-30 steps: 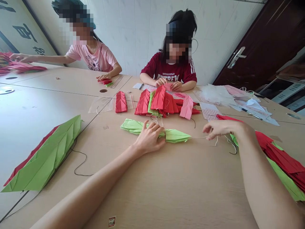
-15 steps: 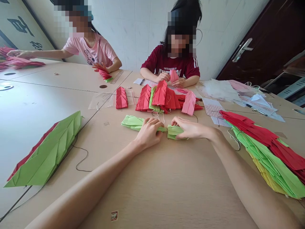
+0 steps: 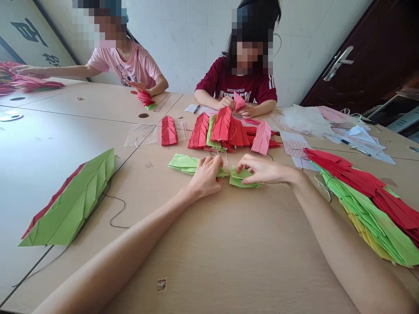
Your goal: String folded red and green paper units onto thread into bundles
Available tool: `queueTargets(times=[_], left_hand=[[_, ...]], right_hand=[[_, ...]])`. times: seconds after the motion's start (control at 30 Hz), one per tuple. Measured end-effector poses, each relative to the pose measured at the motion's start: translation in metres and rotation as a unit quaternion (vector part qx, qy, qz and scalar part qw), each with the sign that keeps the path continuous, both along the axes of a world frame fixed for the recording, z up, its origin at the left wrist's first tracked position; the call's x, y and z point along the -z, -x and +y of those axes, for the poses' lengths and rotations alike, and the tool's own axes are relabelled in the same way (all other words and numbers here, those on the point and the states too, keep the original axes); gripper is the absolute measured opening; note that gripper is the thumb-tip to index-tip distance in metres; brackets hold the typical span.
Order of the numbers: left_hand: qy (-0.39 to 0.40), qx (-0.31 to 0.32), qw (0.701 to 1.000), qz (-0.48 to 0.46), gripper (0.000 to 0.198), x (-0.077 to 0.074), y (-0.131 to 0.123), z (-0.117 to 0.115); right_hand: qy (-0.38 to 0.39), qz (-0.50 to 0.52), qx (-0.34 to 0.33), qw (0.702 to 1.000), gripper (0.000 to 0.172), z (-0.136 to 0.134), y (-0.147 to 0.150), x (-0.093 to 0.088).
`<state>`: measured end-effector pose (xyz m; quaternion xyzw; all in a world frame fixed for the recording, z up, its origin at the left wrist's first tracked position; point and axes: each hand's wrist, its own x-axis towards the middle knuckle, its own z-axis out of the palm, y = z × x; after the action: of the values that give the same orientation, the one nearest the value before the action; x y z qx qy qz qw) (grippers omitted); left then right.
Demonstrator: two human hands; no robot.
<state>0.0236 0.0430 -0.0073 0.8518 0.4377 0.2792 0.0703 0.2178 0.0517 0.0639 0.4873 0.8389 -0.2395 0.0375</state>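
Note:
A length of light green folded paper (image 3: 182, 163) lies across the table in front of me, its left end sticking out past my left hand (image 3: 207, 176). The bent fingers of that hand press down on it. To the right, my right hand (image 3: 258, 169) grips another green folded paper part (image 3: 241, 179) between thumb and fingers. Between my hands the green paper narrows, and I cannot tell whether it is one piece or two. Just beyond lies a pile of red folded paper pieces (image 3: 222, 126), with a pink folded piece (image 3: 262, 138) at its right.
A large green and red folded paper piece (image 3: 70, 205) lies left beside a dark cord (image 3: 118, 213). Red, green and yellow folded stacks (image 3: 363, 192) lie right. Across the table (image 3: 209, 261), two people handle folded paper. Papers and plastic sheets (image 3: 304, 122) lie back right.
My right fingers have shifted slightly over the green paper, tilting its right part. My left hand stays nearly in place. The whole view has shifted a little.

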Motion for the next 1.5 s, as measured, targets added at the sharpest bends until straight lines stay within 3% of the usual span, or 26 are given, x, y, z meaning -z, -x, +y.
queueTargets(times=[0.43, 1.1, 1.5], left_hand=[[0.024, -0.007, 1.000, 0.001, 0.030, -0.0013, -0.0006, 0.0000], [0.028, -0.004, 0.999, -0.030, 0.029, -0.0042, -0.0015, -0.0020], [0.024, 0.011, 0.998, -0.060, 0.028, -0.0025, -0.0021, -0.0013]], right_hand=[[-0.036, 0.003, 0.002, 0.999, 0.024, 0.0041, 0.0014, 0.0094], [-0.027, -0.006, -0.005, 1.000, 0.027, 0.0009, 0.0012, -0.0002], [-0.051, 0.024, -0.018, 0.998, 0.022, 0.0034, 0.0051, 0.0070]])
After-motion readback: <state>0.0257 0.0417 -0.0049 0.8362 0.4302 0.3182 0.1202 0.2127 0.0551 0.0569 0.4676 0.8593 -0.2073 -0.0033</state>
